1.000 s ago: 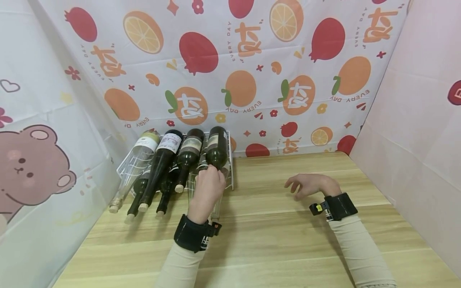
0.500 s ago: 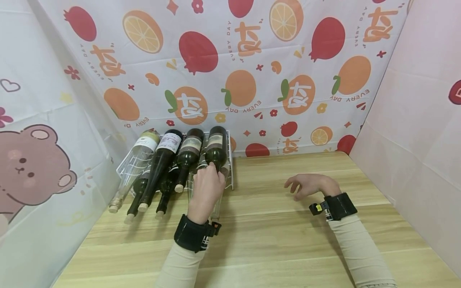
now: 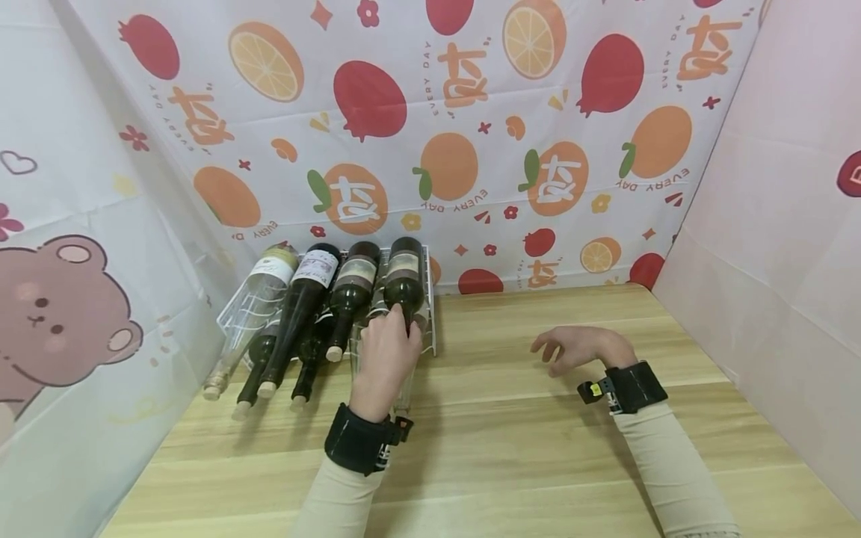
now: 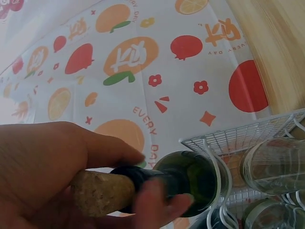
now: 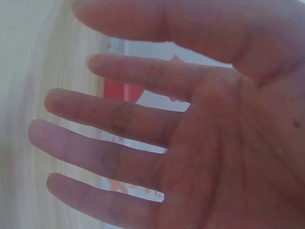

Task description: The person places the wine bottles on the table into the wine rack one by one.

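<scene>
My left hand (image 3: 386, 355) grips the neck of a dark green wine bottle (image 3: 405, 288) at the right end of the white wire rack's (image 3: 433, 321) top row. In the left wrist view, thumb and fingers close round the neck near the cork (image 4: 102, 193), and the bottle's body (image 4: 198, 176) lies against the rack wires. The bottle's beige label faces up. My right hand (image 3: 581, 345) is held over the table on the right, holding nothing; in the right wrist view its fingers (image 5: 114, 112) are spread and relaxed.
Left of that bottle, a dark bottle (image 3: 354, 280), a long-necked dark bottle (image 3: 299, 314) and a clear bottle (image 3: 258, 299) lie on the rack, corks forward. More bottles lie underneath. A fruit-print cloth (image 3: 498, 217) hangs close behind, above the wooden table (image 3: 511, 448).
The bottle in my left hand has turned a little about its length, its label swinging rightward to face up. My left fingers have shifted on the neck; the right hand stays put.
</scene>
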`<state>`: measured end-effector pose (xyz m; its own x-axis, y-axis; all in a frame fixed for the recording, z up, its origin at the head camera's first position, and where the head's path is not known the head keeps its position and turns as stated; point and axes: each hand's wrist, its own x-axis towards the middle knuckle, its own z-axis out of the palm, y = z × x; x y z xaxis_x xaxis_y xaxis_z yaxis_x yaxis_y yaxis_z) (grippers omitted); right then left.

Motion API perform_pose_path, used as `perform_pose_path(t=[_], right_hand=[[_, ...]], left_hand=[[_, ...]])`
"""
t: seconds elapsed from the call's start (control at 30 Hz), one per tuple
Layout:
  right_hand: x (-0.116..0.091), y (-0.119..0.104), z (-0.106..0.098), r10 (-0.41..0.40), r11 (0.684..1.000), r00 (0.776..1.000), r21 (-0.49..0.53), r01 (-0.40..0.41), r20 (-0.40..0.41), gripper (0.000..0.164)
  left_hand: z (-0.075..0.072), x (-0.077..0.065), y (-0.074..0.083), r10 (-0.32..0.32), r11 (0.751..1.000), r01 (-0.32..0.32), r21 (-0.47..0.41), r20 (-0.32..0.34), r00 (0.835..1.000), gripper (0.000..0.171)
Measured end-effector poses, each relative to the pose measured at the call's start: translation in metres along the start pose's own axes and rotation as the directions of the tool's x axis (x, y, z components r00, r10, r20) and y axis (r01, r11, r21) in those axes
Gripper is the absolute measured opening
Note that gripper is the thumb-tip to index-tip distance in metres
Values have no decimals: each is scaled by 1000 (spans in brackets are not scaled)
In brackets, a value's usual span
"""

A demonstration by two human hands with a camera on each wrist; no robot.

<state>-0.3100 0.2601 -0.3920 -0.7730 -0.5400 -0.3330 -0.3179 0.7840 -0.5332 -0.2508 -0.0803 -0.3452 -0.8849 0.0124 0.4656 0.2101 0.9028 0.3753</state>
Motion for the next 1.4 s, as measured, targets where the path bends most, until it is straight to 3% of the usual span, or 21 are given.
perform_pose_path(t=[0.17, 0.27, 0.87, 1.2, 1.4], right_hand=[[-1, -1, 0, 0, 1000, 1000, -3, 0, -1, 56], [-1, -1, 0, 5, 1000, 1000, -4, -5, -1, 56], [-2, -6, -3, 4, 1000, 1000, -25, -3, 30, 58], [0, -9, -2, 11, 1000, 1000, -26, -10, 29, 58], [3, -11, -1, 38, 997, 999, -67, -40, -21, 52]], left_hand=[[-2, 1, -1, -41, 999, 45, -30, 119, 992, 48], [-2, 3, -1, -45, 997, 55, -59, 156, 987, 48], [-3, 2, -1, 25, 1000, -25, -7, 11, 1000, 44], [-3, 1, 0, 25, 1000, -25, 14, 0, 1000, 45], [-3, 0, 0, 8, 1000, -8, 10, 9, 1000, 43]])
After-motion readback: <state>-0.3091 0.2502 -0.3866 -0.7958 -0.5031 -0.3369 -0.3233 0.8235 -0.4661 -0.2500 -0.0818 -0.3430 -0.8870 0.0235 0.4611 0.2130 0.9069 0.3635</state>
